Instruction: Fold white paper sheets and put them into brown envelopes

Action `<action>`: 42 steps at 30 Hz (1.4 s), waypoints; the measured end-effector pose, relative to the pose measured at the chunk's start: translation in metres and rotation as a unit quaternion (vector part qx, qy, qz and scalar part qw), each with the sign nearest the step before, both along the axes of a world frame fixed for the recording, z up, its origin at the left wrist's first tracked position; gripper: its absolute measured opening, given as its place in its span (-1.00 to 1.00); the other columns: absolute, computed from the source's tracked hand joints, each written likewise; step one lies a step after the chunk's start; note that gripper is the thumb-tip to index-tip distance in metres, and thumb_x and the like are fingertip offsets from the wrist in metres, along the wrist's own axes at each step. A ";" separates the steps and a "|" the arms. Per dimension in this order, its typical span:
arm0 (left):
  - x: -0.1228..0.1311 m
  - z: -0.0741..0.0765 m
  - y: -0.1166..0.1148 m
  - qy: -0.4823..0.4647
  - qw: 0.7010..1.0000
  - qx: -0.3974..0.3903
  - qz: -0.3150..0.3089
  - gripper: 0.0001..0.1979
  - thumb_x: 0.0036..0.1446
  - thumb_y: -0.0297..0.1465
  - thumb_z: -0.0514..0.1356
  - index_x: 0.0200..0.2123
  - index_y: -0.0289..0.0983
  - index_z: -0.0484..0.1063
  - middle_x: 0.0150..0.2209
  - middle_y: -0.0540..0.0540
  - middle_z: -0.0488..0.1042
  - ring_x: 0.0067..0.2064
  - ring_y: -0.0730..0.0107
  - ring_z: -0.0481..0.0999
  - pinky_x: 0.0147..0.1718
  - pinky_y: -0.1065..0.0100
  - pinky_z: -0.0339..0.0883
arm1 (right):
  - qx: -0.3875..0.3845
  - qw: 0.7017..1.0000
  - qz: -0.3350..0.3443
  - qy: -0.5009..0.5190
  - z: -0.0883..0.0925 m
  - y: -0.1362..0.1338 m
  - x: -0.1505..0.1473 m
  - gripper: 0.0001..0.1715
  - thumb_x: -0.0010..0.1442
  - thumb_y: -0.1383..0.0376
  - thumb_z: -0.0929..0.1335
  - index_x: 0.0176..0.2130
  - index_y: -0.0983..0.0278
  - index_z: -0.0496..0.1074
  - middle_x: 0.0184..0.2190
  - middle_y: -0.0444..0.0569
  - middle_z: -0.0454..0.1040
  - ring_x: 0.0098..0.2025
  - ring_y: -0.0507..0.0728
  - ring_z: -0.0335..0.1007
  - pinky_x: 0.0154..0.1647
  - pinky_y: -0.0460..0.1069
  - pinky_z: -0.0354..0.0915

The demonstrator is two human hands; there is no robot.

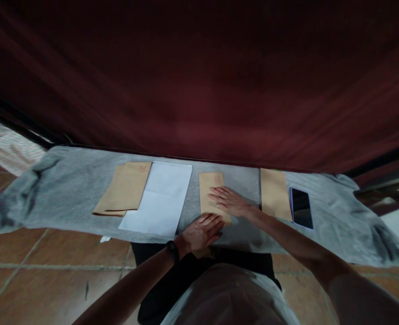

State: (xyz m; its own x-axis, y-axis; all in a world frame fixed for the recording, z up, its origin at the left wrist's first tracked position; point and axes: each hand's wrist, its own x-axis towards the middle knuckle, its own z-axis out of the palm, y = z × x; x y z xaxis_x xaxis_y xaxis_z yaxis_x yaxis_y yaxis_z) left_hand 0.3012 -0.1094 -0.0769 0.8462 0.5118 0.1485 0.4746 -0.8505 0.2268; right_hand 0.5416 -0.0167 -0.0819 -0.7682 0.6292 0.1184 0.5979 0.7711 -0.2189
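Observation:
A brown paper envelope (208,183) lies on the grey cloth in front of me, with a faint reddish mark near its far end. My right hand (228,200) rests flat on its middle, fingers spread and pointing left. At its near end is my left hand (202,232), palm turned partly up, fingers extended and touching the paper's edge. White paper sheets (162,194) lie to the left, partly under brown envelopes (128,187). Another brown envelope (276,194) lies to the right of my right hand.
A phone (301,207) with a dark screen lies right of the right-hand envelope. Grey cloth (67,189) covers the narrow surface. A dark red panel (199,99) rises along its far edge. Tiled floor (67,253) shows below, and a striped cloth (10,144) is at the far left.

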 end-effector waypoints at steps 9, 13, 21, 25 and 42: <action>0.000 -0.004 0.000 -0.044 0.998 0.044 0.010 -0.53 0.41 -0.25 0.07 0.31 -0.25 0.27 0.31 -0.16 0.36 0.30 0.21 0.34 0.30 0.15 0.19 | 0.030 0.996 -0.062 -0.048 -0.005 0.071 -0.033 -0.42 0.47 0.18 0.18 0.40 0.18 0.16 0.46 0.02 0.03 0.48 0.19 -0.06 0.47 0.18 -0.07; 0.000 -0.005 0.000 -0.043 0.998 0.039 0.014 -0.55 0.41 -0.33 0.05 0.31 -0.26 0.27 0.29 -0.19 0.38 0.30 0.24 0.35 0.29 0.16 0.21 | 0.053 0.995 -0.078 -0.028 -0.006 0.066 -0.040 -0.40 0.47 0.15 0.19 0.42 0.16 0.12 0.45 0.01 0.07 0.47 0.22 -0.03 0.48 0.27 -0.14; -0.005 -0.004 0.002 -0.058 0.998 0.013 0.017 -0.57 0.37 -0.43 0.06 0.27 -0.26 0.30 0.25 -0.20 0.41 0.28 0.22 0.38 0.27 0.14 0.26 | 0.011 1.000 -0.011 -0.017 0.000 0.027 -0.038 -0.42 0.48 0.15 0.18 0.40 0.19 0.15 0.45 -0.02 0.09 0.46 0.19 -0.01 0.49 0.21 -0.16; -0.005 -0.001 0.003 -0.070 0.997 0.007 0.017 -0.59 0.35 -0.47 0.08 0.24 -0.26 0.34 0.20 -0.18 0.46 0.25 0.23 0.40 0.25 0.17 0.29 | -0.043 0.999 0.025 -0.001 0.005 0.000 -0.032 -0.43 0.48 0.15 0.19 0.40 0.14 0.15 0.44 -0.08 0.10 0.47 0.16 -0.05 0.50 0.23 -0.21; -0.009 -0.001 0.001 -0.046 0.996 -0.018 0.072 -0.63 0.33 -0.49 0.13 0.18 -0.22 0.39 0.18 -0.13 0.50 0.28 0.34 0.38 0.27 0.24 0.27 | -0.003 0.981 -0.192 -0.033 -0.013 0.041 -0.015 -0.37 0.46 0.23 0.13 0.43 0.28 0.08 0.44 0.09 0.07 0.47 0.17 -0.04 0.48 0.19 -0.08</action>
State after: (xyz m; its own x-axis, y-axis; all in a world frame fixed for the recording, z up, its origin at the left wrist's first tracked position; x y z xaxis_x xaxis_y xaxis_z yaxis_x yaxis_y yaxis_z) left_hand 0.2925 -0.1086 -0.0775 0.7477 0.6328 0.2014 0.5663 -0.7660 0.3043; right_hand 0.5265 0.0241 -0.0952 -0.4806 0.8740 0.0716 0.8570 0.4854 -0.1729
